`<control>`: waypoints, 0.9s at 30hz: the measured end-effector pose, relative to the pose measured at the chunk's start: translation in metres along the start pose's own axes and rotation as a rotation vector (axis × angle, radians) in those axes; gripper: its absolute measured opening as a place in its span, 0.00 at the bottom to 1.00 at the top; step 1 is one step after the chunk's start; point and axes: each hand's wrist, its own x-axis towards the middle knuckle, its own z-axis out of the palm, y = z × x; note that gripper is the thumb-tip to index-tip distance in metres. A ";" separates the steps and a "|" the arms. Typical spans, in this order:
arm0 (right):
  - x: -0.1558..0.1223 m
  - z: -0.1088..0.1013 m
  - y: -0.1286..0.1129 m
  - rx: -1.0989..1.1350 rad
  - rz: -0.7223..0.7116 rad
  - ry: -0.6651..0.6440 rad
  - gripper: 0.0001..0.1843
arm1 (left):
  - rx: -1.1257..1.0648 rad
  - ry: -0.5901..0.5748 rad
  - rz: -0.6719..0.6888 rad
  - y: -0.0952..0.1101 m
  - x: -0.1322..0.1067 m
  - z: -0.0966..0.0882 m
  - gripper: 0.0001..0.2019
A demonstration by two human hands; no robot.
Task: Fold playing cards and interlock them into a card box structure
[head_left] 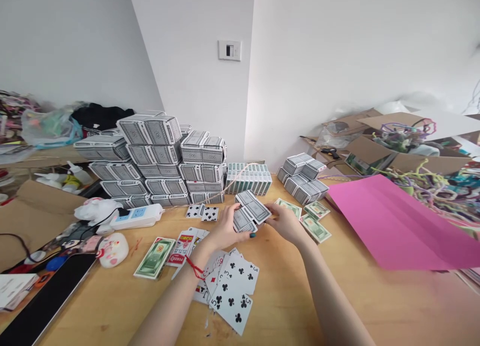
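Observation:
Both my hands meet over the middle of the wooden table (pixel 307 296) and hold a small block made of folded playing cards (pixel 250 212), backs outward. My left hand (pixel 225 228) grips its left side, with a red string round the wrist. My right hand (pixel 287 222) pinches its right side. Below my hands lie loose face-up cards (pixel 232 288), mostly clubs. Two more face-up cards (pixel 202 212) lie just left of my left hand.
Stacks of similar card blocks (pixel 157 161) stand at the back left, and a smaller pile (pixel 303 178) at the back right. Card packs (pixel 154 258) lie left, a pink paper sheet (pixel 397 226) right. A power strip (pixel 137 217) and cardboard boxes (pixel 378 151) sit around.

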 end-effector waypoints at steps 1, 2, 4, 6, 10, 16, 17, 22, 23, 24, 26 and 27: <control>0.000 -0.001 -0.002 -0.008 0.003 -0.005 0.17 | 0.079 0.018 -0.002 0.003 0.001 -0.002 0.38; -0.001 -0.001 -0.003 -0.017 0.006 -0.006 0.16 | 0.147 0.022 0.008 0.005 0.001 -0.004 0.38; -0.002 -0.002 -0.006 -0.037 0.005 -0.007 0.15 | 0.239 -0.002 0.039 0.009 0.001 -0.010 0.35; -0.003 -0.003 -0.009 -0.053 -0.004 -0.006 0.13 | 0.285 -0.045 0.037 0.013 0.000 -0.018 0.31; -0.004 -0.001 -0.012 -0.045 -0.006 0.000 0.12 | 0.308 -0.100 -0.002 0.019 -0.003 -0.030 0.26; -0.002 0.003 -0.010 -0.073 0.076 0.045 0.02 | 0.293 -0.107 -0.050 0.025 -0.002 -0.036 0.22; -0.002 0.003 -0.009 -0.078 0.075 0.041 0.02 | 0.281 -0.113 -0.059 0.026 -0.002 -0.037 0.22; 0.000 0.007 -0.002 -0.049 -0.039 -0.049 0.09 | 0.240 -0.116 -0.089 0.024 -0.001 -0.038 0.22; 0.000 0.009 -0.001 -0.045 -0.039 -0.064 0.10 | 0.237 -0.113 -0.094 0.023 -0.001 -0.038 0.22; 0.000 0.011 0.000 -0.042 -0.039 -0.075 0.09 | 0.233 -0.109 -0.099 0.022 -0.001 -0.038 0.22; 0.000 0.015 0.002 -0.034 -0.052 -0.088 0.08 | 0.217 -0.107 -0.104 0.021 -0.001 -0.038 0.21; 0.000 0.016 0.003 -0.030 -0.063 -0.093 0.08 | 0.205 -0.106 -0.106 0.021 -0.001 -0.038 0.21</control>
